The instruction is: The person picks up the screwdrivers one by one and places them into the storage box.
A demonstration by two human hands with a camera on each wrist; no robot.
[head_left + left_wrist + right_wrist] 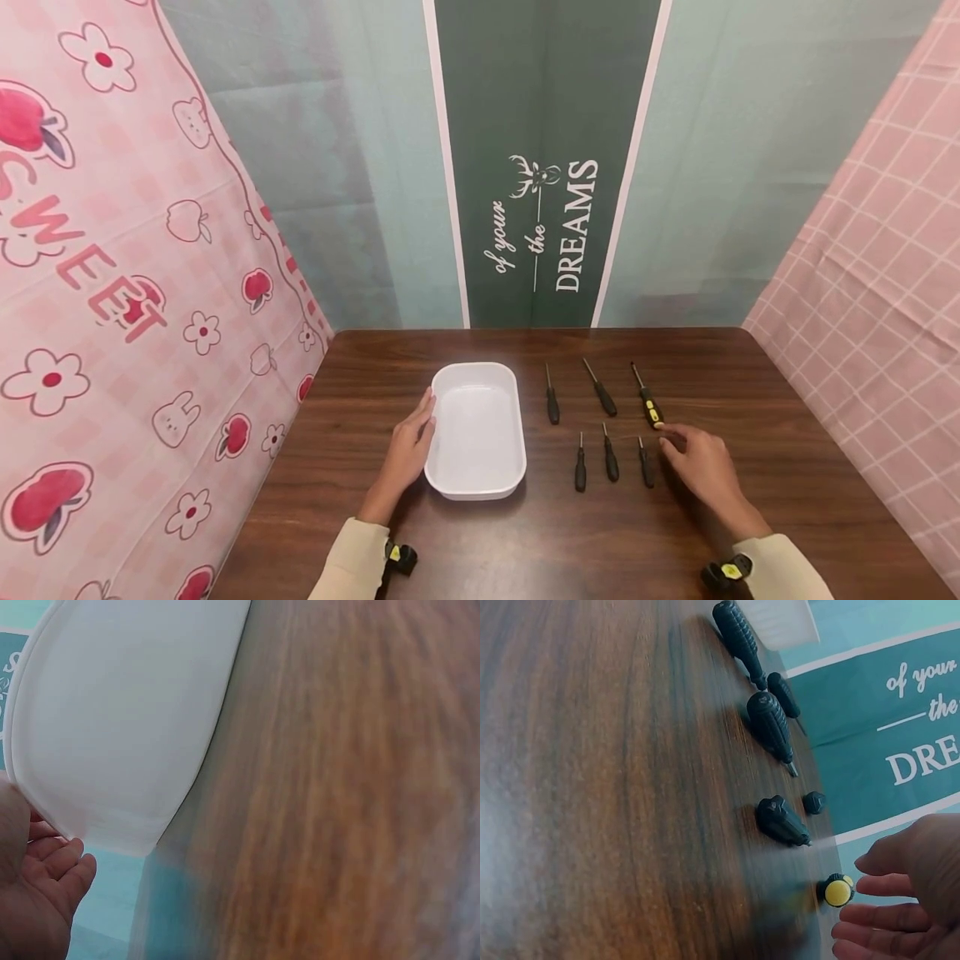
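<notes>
Apparently just beginning: resting a relaxed left hand (410, 442) against the white tray (480, 437) at lower centre, poising an unclosed right hand (701, 458) by the yellow-black screwdriver (652, 411) at lower right, with five black screwdrivers (552, 407) also outside the tray.

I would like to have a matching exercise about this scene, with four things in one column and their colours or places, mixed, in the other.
1. Tray
2. Table
3. Left hand
4. Right hand

A. at the handle end of the yellow-and-black screwdriver
B. brown, wood-grained
C. at the rim of the white container
D. white

Pairs: 1-D, 2-B, 3-C, 4-A
</notes>
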